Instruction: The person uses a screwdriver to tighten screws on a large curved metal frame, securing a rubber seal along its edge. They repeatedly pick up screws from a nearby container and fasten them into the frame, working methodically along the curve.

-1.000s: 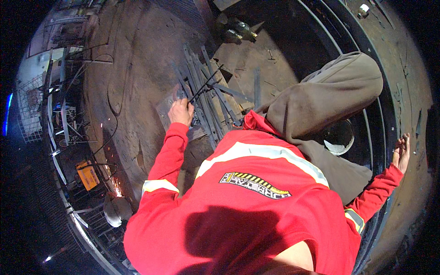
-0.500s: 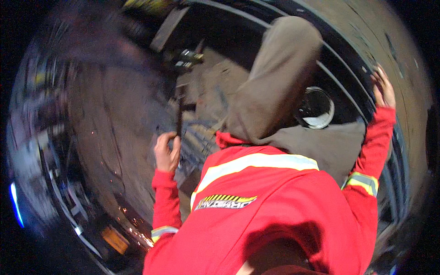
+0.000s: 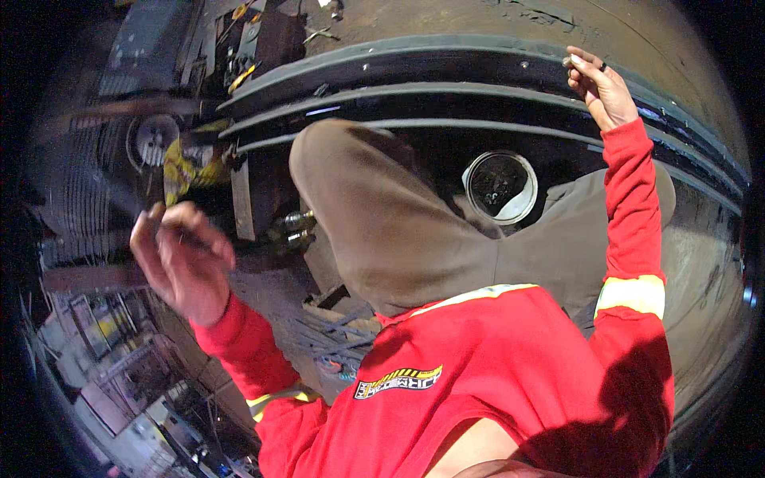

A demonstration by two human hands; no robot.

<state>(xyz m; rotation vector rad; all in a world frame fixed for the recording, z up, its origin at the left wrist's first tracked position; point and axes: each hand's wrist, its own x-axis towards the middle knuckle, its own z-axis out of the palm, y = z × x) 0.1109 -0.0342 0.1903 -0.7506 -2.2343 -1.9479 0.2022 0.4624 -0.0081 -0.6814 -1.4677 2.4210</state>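
Note:
My left hand (image 3: 185, 263) is raised at the left, smeared by motion. Its fingers bend, and a dark bit shows at the fingertips, but I cannot tell whether it is held. At the upper right, my right hand (image 3: 604, 89) is closed in a pinch above long dark steel sections (image 3: 446, 94). A small pale thing (image 3: 569, 61) shows at its fingertips, too small to name. A dark ring sits on one finger. Between my bent legs stands a round white bucket (image 3: 532, 199) with dark loose material and a pale patch inside.
A yellow patterned bundle (image 3: 190, 169) lies beyond my left hand, near a round metal disc (image 3: 153, 142). A flat bar (image 3: 242, 199) lies nearby. Tools with yellow-orange parts (image 3: 241, 78) rest at the far left. Cluttered racks (image 3: 119, 374) stand lower left.
My view has swung toward the steel sections. The left hand has risen, away from the dark upright bar seen earlier at its fingers. My right hand has lifted off the steel and closed into a pinch.

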